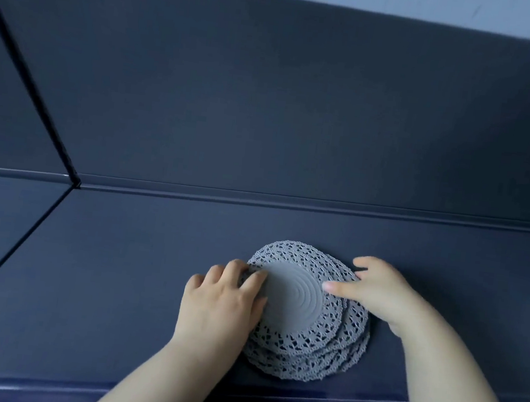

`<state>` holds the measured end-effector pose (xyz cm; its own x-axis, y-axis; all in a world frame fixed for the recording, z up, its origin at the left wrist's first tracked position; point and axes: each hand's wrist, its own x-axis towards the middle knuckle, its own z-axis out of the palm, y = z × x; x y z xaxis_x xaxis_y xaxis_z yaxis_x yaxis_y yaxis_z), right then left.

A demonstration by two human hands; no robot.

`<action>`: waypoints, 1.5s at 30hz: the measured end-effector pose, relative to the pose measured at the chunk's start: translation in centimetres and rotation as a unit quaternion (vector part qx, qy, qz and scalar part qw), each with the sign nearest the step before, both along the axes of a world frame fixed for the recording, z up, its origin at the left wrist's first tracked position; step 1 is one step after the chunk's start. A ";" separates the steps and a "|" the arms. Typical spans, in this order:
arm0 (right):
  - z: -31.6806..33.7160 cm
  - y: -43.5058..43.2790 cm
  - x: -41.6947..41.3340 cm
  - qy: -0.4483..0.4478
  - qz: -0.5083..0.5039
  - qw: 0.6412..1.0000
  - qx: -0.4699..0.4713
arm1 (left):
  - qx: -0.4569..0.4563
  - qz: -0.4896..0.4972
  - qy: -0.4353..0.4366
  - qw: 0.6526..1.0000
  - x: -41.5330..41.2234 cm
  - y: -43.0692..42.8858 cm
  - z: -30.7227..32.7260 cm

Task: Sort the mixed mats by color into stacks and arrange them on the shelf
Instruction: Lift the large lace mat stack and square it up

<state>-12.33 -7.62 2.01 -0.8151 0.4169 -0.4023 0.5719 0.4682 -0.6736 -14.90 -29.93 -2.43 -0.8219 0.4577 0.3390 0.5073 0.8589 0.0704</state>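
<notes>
A stack of several round grey mats point(304, 316) with lacy edges lies on the dark blue shelf point(138, 269), near its front edge; the mats are slightly fanned out to the right. My left hand point(224, 298) rests on the stack's left rim, fingers curled over the edge of the top mat. My right hand point(375, 294) touches the stack's right side, its thumb stretched flat onto the top mat and its fingers at the far right rim. All mats in view are grey.
The shelf's back wall point(267, 103) rises behind the stack. A dark divider point(37, 85) runs diagonally at the left and meets the shelf floor. The shelf's glossy front lip point(269, 401) runs along the bottom.
</notes>
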 end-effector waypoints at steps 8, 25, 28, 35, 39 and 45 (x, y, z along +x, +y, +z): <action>1.1 0.7 -0.8 -0.001 0.151 0.986 -0.071 | -0.001 0.019 -0.011 1.000 0.4 0.3 -0.2; -0.7 -1.0 2.9 0.265 0.065 0.943 -0.189 | 0.393 0.047 -0.308 0.865 -0.6 -1.0 1.7; -0.2 -2.5 2.6 0.307 0.050 0.934 -0.177 | 0.460 0.059 -0.259 0.847 -0.2 -1.5 2.7; 1.5 -9.3 1.2 0.367 0.018 0.911 -0.186 | 0.456 0.085 -0.118 0.878 -0.4 -6.7 6.5; 1.7 -15.0 -0.7 0.358 0.011 0.896 -0.263 | 0.454 0.098 -0.096 0.880 -1.4 -11.8 7.9; 1.5 -27.6 -4.6 0.316 0.020 0.894 -0.317 | 0.447 0.148 -0.089 0.878 -4.1 -23.7 8.4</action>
<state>-16.89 -35.23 3.50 -0.9722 0.2342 -0.0023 -0.0242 -0.1101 -0.9936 -18.96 -53.67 6.01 -0.9364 -0.1687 0.3077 0.1833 0.5125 0.8389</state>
